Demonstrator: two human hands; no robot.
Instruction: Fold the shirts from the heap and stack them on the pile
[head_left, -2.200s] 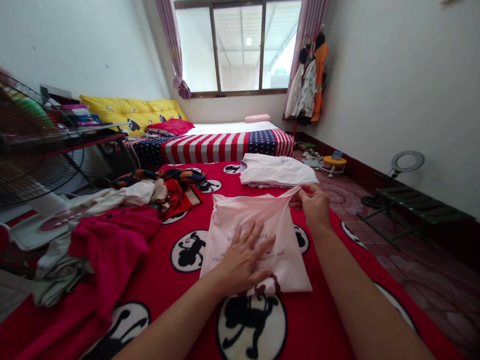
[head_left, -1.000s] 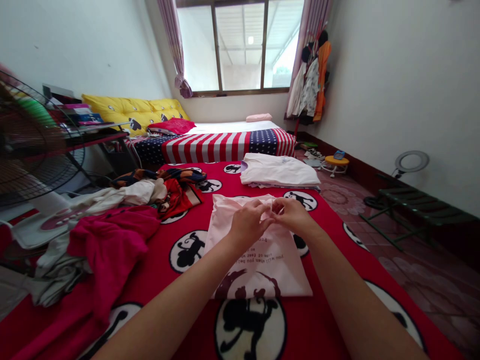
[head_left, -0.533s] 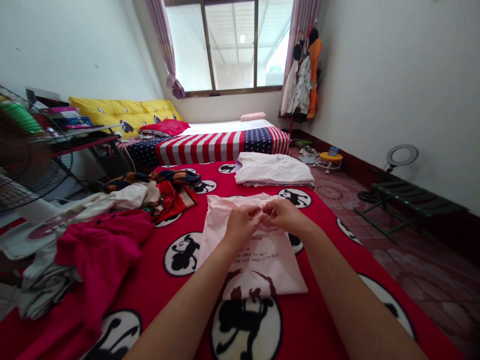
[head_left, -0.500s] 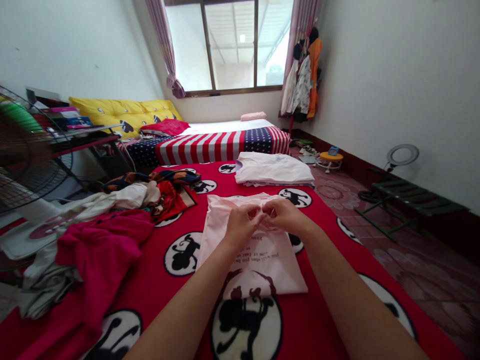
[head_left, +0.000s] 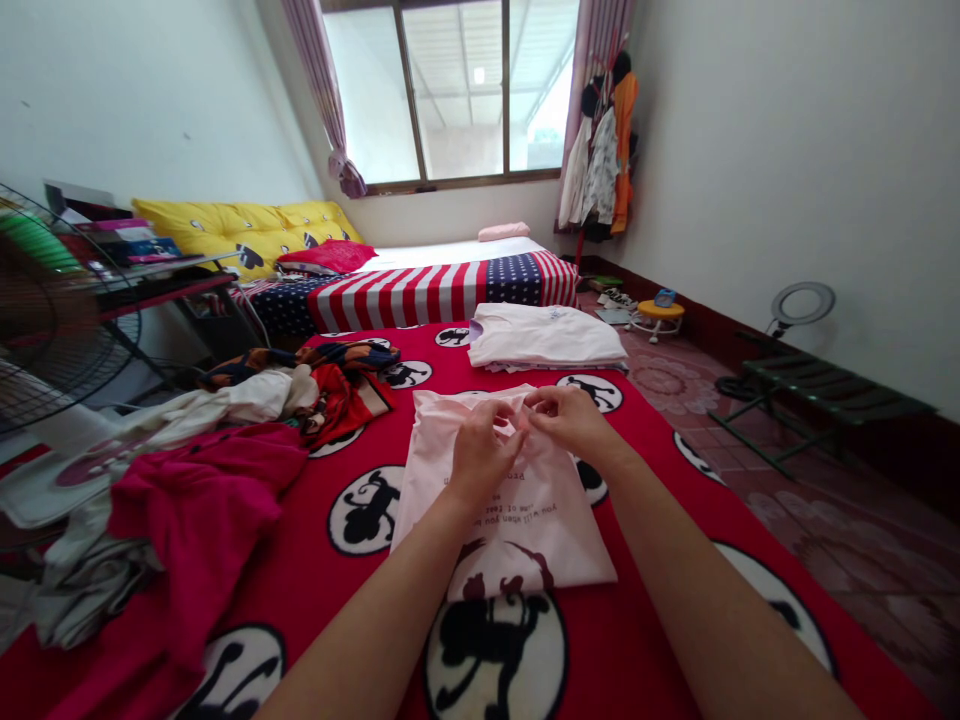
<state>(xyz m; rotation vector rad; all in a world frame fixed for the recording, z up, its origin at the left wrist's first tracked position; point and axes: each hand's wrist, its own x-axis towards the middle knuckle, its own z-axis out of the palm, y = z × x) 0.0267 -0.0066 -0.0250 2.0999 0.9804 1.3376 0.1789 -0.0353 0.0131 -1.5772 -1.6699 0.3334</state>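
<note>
upside-down dark print on the pale pink t-shirt (head_left: 517,540) reads "you will when you be", the other lines too unclear to read. it lies flat on a red monkey-print blanket (head_left: 645,540), with a folded white shirt (head_left: 544,338) just beyond it. the left hand (head_left: 484,455) and right hand (head_left: 570,420) nearly meet at its top edge, both grips closed, pinching the fabric, forearms reaching forward.

We record a flat T-shirt (head_left: 502,540) on the bedspread (head_left: 649,430); a folded shirt (head_left: 546,336) lies behind it, a clothes heap (head_left: 202,490) to its left, a second bed (head_left: 442,290) beyond, the floor (head_left: 862,600) rightward.
</note>
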